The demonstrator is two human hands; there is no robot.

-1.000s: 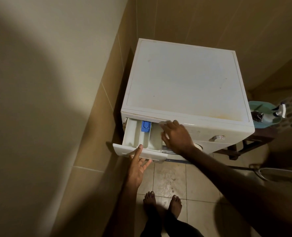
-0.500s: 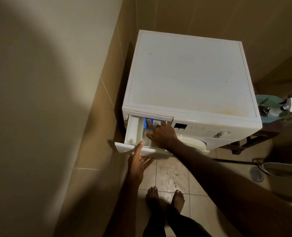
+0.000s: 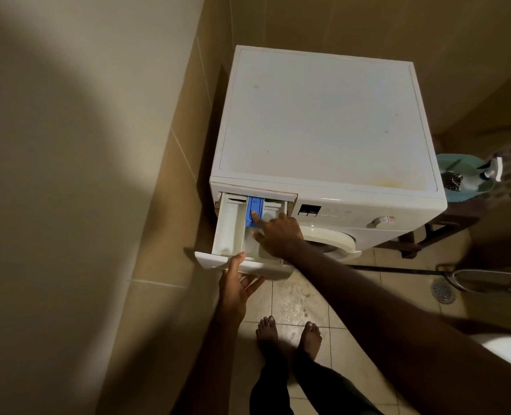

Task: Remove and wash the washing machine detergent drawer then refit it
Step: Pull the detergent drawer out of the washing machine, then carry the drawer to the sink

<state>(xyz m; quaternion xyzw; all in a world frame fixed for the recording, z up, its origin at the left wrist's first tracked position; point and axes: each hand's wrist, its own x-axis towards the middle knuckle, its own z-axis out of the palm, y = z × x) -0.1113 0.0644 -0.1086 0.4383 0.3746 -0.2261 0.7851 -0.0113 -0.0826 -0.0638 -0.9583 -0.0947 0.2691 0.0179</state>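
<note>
Detergent drawer [image 3: 230, 232] pulled well out of white washing machine [image 3: 323, 121], upper left of its front, front panel hanging over tiled floor [image 3: 296, 304]. Left hand [image 3: 237, 287] under drawer's front panel, thumb up over the front edge, other fingers spread loosely beneath. Right hand [image 3: 278, 235] reaching into drawer from the right, index finger straight and pressing on blue insert [image 3: 255, 206] in middle compartment, remaining fingers curled. Bare feet [image 3: 290, 333] on floor below. Teal basin [image 3: 461, 175] with spray bottle [image 3: 489, 172] just beside machine's right side. Floor drain [image 3: 443, 292] further right.
</note>
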